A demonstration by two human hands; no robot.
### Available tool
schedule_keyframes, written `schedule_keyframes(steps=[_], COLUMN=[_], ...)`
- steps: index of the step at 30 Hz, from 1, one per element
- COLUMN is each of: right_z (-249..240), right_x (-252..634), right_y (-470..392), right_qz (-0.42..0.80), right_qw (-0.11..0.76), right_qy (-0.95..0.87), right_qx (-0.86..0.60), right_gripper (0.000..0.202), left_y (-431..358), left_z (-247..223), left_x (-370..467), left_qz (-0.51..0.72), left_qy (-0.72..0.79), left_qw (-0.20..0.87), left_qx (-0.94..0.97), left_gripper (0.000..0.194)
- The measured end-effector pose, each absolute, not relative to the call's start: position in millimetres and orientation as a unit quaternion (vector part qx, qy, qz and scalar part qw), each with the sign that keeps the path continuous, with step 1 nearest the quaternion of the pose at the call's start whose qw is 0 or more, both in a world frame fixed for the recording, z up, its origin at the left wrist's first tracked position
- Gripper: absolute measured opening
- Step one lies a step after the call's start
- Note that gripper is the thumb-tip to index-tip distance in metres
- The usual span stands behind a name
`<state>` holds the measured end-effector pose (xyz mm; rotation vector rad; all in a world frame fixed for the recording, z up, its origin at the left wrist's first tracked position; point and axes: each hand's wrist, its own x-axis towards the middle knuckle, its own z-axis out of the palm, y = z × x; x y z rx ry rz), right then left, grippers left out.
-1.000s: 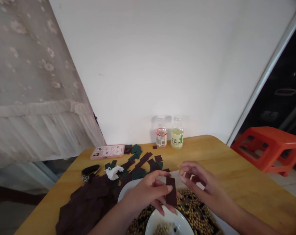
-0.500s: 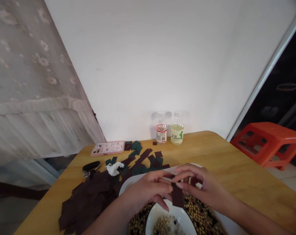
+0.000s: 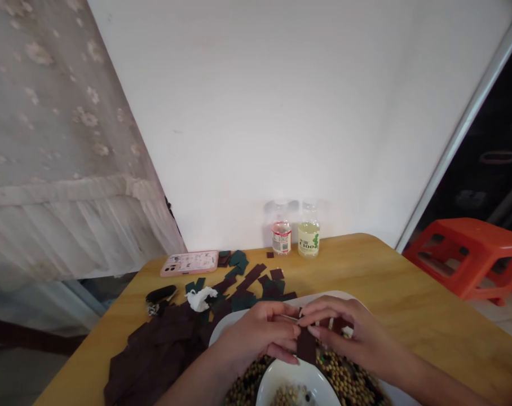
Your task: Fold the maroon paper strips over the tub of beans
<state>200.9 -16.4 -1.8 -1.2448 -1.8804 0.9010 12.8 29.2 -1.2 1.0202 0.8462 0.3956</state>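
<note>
Both hands meet over a white tray (image 3: pixel 224 322) of round beads or seeds. My left hand (image 3: pixel 268 331) pinches the upper left edge of a dark brown strip (image 3: pixel 307 345). My right hand (image 3: pixel 340 322) grips the same strip's top between thumb and fingertips. The strip hangs down just above the rim of a white bowl (image 3: pixel 269 376) with pale and dark beads in it. Light and dark beads (image 3: pixel 344 375) fill the tray around the bowl. Whatever small thing lies between the fingertips is hidden.
Dark brown pieces (image 3: pixel 154 355) are piled at the left, beside keys (image 3: pixel 160 296), crumpled white tissue (image 3: pixel 200 299) and a pink-cased phone (image 3: pixel 189 263). Two bottles (image 3: pixel 282 238) (image 3: pixel 309 239) stand by the wall. A red stool (image 3: pixel 471 242) is at the right.
The view has tilted slightly, so everything sits a little lower in the picture. My left fingers have drawn closer together, and both hands still hold the strip.
</note>
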Motion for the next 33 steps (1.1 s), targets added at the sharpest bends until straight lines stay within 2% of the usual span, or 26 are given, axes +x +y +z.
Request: schedule_keyframes(steps=[9, 14, 33], right_z=[1.1, -1.4, -9.8], right_x=[199.4, 199.7, 202.8], right_y=[-15.0, -13.7, -10.6], right_qz=[0.347, 0.351, 0.316], right_qw=[0.349, 0.353, 0.392], right_qy=[-0.722, -0.715, -0.687], right_qx=[-0.487, -0.49, -0.525], right_gripper=[0.008, 0.008, 0.022], left_y=[28.8, 30.0, 31.4], left_z=[-2.1, -5.4, -6.5], left_x=[13.1, 12.0, 10.8], left_qz=[0.159, 0.185, 0.207], left_qy=[0.359, 0.37, 0.353], left_qw=[0.762, 0.766, 0.772], left_qx=[0.515, 0.492, 0.486], left_gripper=[0.036, 0.041, 0.038])
